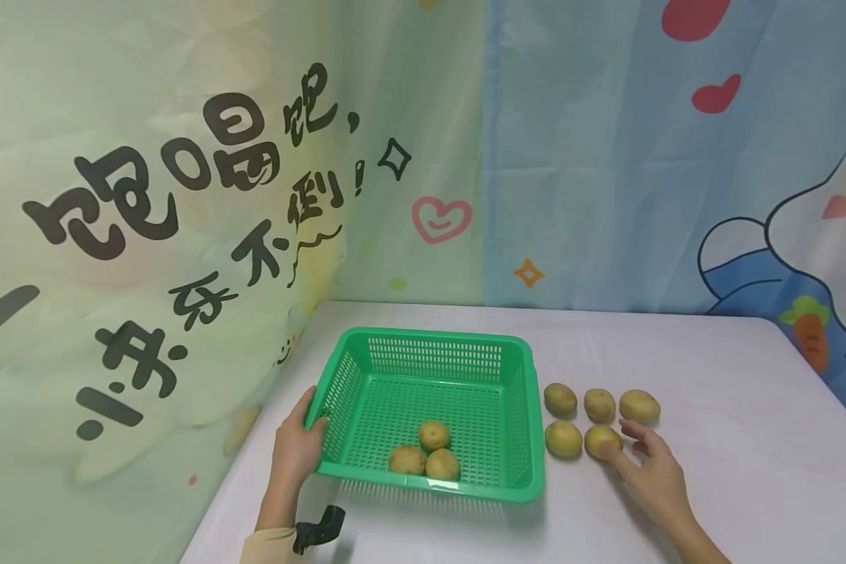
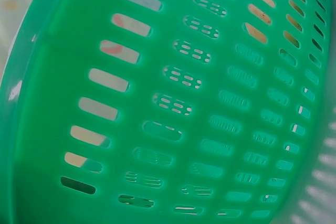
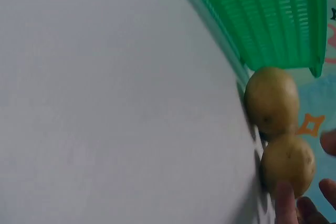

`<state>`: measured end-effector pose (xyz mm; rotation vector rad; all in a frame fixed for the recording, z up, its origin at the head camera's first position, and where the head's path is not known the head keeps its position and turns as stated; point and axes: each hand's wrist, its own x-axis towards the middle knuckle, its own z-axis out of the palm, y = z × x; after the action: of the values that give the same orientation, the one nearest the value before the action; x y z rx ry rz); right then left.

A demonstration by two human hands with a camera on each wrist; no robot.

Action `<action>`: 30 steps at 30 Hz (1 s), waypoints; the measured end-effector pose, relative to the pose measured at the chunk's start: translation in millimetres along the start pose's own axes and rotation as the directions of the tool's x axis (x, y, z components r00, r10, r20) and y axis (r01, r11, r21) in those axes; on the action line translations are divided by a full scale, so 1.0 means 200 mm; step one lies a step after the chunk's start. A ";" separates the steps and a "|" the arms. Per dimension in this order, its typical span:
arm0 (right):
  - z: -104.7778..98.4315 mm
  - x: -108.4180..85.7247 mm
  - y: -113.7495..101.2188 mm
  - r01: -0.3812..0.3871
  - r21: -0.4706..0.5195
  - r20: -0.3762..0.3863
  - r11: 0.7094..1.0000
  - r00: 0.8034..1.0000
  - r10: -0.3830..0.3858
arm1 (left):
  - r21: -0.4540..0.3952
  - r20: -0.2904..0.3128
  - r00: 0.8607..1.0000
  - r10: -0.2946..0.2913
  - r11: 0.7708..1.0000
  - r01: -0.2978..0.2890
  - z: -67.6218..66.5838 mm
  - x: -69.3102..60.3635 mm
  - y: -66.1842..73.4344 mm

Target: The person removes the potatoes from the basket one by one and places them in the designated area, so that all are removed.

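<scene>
A green plastic basket [image 1: 433, 491] stands on the table with three potatoes [image 1: 434, 435] grouped near its front wall. My left hand [image 1: 300, 446] grips the basket's left rim, thumb over the inner side; in the left wrist view the slotted basket wall [image 2: 157, 93] fills the picture. Right of the basket, several potatoes lie in two rows. My right hand [image 1: 652, 474] is at the front-row middle potato [image 1: 601, 441]. Its thumb touches this potato [image 3: 287, 163] in the right wrist view, while the other fingers stand spread, apart from it. Another potato [image 3: 271, 100] lies beside it.
The white table [image 1: 747, 392] reaches back to a printed curtain [image 1: 578, 157]. The back row holds potatoes at left [image 1: 560, 399], middle [image 1: 599, 406] and right [image 1: 640, 406]; the front-left potato [image 1: 563, 439] lies close to the basket's right side.
</scene>
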<state>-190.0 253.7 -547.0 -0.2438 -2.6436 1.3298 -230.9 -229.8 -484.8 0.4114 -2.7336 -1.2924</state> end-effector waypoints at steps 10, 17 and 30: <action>0.08 -0.05 -0.31 0.075 0.200 -0.140 0.977 0.989 -0.047 | 0.002 0.008 1.000 -0.014 1.000 0.014 0.00 0.00 0.00; 0.15 -0.10 -0.46 0.204 0.372 -0.167 0.905 0.974 -0.151 | 0.001 0.009 1.000 -0.012 1.000 0.012 0.01 0.00 0.01; 0.25 -0.11 -0.61 0.413 0.396 0.057 0.820 0.880 -0.471 | 0.003 0.008 1.000 -0.011 1.000 0.011 0.00 0.01 0.00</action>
<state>-188.3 137.4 -479.5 0.5184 -2.2752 1.6781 -232.3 -230.2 -485.8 0.4232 -2.7439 -1.2956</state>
